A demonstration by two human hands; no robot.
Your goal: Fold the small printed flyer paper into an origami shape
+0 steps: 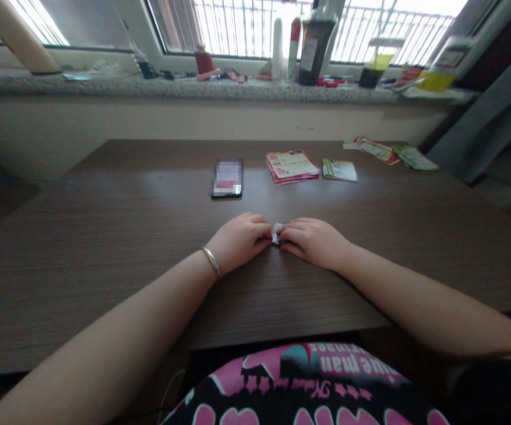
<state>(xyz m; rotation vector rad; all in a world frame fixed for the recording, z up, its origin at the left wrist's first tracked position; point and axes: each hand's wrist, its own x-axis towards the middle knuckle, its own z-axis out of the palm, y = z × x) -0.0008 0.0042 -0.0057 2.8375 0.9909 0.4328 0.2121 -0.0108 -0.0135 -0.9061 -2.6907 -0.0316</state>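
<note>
Both of my hands rest on the brown wooden table (104, 236) near its front edge, fingertips meeting. My left hand (237, 241), with a silver bangle on the wrist, and my right hand (312, 241) pinch a small folded piece of white paper (275, 231) between them. Only a sliver of the paper shows between the fingers; the rest is hidden.
A phone (227, 178) lies face up beyond my hands. To its right sit a stack of red-and-white leaflets (291, 166), a green-and-white card (339, 170) and more leaflets (390, 151) at the far right. Bottles and small items crowd the stone windowsill (184, 88).
</note>
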